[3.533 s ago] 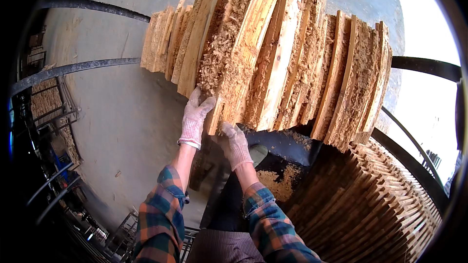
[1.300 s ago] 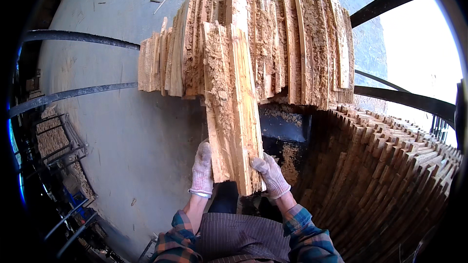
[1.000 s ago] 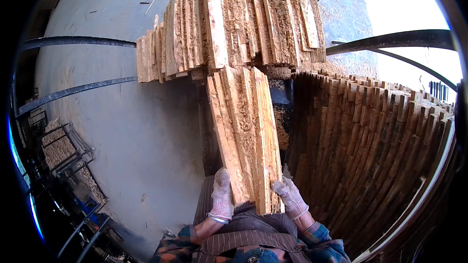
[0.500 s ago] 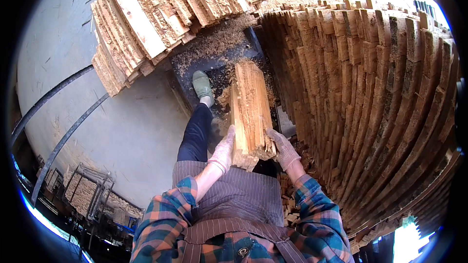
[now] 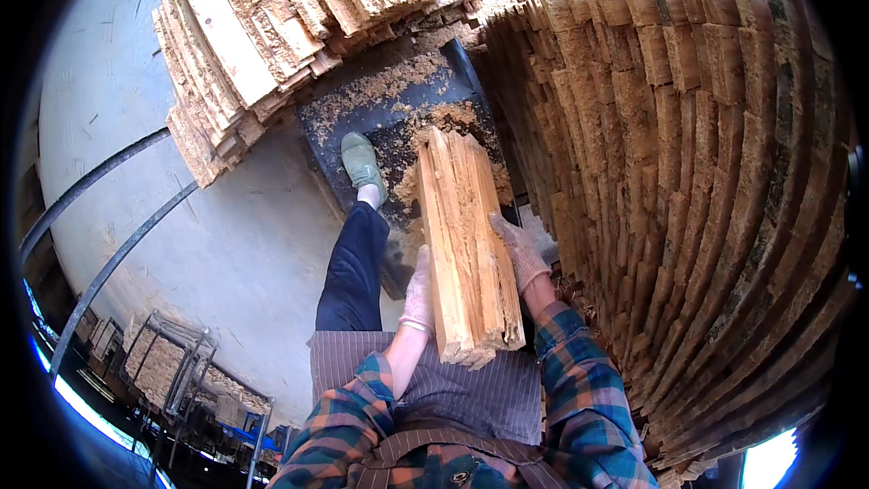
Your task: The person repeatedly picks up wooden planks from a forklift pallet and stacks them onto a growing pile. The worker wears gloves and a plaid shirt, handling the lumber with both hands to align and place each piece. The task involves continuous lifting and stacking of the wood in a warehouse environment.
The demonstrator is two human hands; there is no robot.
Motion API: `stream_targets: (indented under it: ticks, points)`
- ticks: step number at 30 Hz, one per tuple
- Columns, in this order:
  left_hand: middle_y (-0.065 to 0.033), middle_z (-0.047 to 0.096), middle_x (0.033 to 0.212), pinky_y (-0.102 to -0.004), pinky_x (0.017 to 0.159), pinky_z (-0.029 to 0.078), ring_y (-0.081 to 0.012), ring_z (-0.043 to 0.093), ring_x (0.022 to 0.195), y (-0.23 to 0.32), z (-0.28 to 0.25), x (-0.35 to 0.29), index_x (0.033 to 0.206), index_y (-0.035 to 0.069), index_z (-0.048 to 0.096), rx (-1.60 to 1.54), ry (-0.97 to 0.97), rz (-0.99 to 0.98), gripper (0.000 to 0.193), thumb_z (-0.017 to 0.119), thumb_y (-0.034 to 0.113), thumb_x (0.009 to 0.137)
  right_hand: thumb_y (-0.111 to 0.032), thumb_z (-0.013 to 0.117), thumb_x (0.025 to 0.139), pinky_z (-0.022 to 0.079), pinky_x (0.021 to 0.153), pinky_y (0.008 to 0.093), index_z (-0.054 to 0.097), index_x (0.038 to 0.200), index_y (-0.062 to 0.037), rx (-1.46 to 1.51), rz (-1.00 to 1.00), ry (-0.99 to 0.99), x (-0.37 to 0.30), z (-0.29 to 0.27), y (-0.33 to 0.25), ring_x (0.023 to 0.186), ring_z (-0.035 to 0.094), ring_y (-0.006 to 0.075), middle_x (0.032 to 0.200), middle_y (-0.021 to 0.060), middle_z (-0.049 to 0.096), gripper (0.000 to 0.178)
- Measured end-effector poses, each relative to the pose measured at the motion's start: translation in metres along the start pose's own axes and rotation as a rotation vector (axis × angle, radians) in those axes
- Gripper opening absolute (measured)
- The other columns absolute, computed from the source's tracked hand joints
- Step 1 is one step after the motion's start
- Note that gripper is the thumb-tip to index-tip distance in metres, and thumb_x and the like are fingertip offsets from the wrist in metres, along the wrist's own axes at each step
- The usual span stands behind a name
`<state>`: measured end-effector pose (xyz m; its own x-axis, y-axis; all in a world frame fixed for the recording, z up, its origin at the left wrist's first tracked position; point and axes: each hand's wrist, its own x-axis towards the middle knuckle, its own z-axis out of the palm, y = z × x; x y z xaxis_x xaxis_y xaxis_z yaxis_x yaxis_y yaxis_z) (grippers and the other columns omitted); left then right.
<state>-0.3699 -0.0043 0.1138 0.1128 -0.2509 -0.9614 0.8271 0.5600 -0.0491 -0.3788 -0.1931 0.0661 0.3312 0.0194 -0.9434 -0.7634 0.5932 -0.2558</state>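
Note:
A bundle of rough wooden boards (image 5: 466, 254) is held lengthwise in front of my apron, pressed between both gloved palms. My left hand (image 5: 419, 294), in a pale knit glove, grips its left side. On its right side, my right hand (image 5: 520, 254) in a matching glove holds on, fingers partly hidden by the wood. The near end of the bundle hangs over my striped apron (image 5: 471, 398). Its far end lies above a dark metal platform (image 5: 335, 167) strewn with sawdust.
A large pile of boards (image 5: 299, 27) stands at the far left. Along the right rises a tall, tight stack of boards (image 5: 652, 172). My shoe (image 5: 360, 161) rests on the platform. Curved dark metal bars (image 5: 118, 258) cross the left, and a metal rack (image 5: 172, 362) stands lower left.
Both hands have drawn the bundle nearer to my body, and my left hand sits further along its side. My view has shifted slightly.

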Motion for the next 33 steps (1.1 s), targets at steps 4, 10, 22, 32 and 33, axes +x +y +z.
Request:
stream_targets:
  ticks: [4,10,22,32,33]
  points:
    - [-0.0123,0.062,0.116,-0.035,0.086,0.053,-0.0226,0.063,0.097,0.012,0.004,-0.069,0.13,0.001,0.05,0.13,0.066,0.092,0.069,0.059,0.055,0.089,-0.03,0.065,0.091,0.047,0.091,0.0262,0.058,0.124,-0.0028,0.122,-0.149,-0.032,-0.067,0.017,0.006,0.104,0.058,0.0118,0.116,0.0036,0.063,0.044]
    - [-0.0116,0.057,0.127,-0.0368,0.095,0.049,-0.0237,0.058,0.11,0.057,0.049,-0.194,0.138,0.004,0.043,0.225,-0.155,0.362,0.071,0.061,0.051,0.089,-0.024,0.071,0.085,0.043,0.097,0.0273,0.047,0.134,0.0031,0.276,-0.395,-0.454,-0.174,0.098,-0.091,0.11,0.055,0.0137,0.125,0.0099,0.058,0.061]
    - [-0.015,0.05,0.127,-0.0366,0.098,0.044,-0.0269,0.053,0.111,0.128,0.232,-0.332,0.136,0.0,0.035,1.303,-0.754,1.532,0.044,0.047,0.019,0.098,-0.035,0.081,0.062,0.041,0.1,0.0267,0.033,0.144,0.0048,0.296,-1.317,-0.56,-0.429,0.11,-0.236,0.118,0.05,0.0153,0.134,0.013,0.051,0.103]
    - [-0.0106,0.061,0.116,-0.0336,0.087,0.054,-0.0203,0.063,0.099,-0.152,0.366,-0.391,0.129,0.004,0.049,0.972,-1.38,0.336,0.052,0.042,0.046,0.1,-0.034,0.07,0.078,0.047,0.092,0.0274,0.04,0.139,0.0052,0.45,-1.704,0.076,-0.571,-0.135,-0.158,0.105,0.059,0.0177,0.127,0.0129,0.057,0.079]
    - [-0.011,0.062,0.115,-0.0334,0.086,0.054,-0.0208,0.064,0.098,-0.184,0.37,-0.39,0.129,0.003,0.05,1.011,-1.318,0.312,0.052,0.043,0.045,0.1,-0.031,0.068,0.081,0.048,0.089,0.0265,0.043,0.138,0.004,0.498,-1.705,0.046,-0.59,-0.155,-0.145,0.101,0.06,0.0161,0.122,0.0111,0.06,0.072]
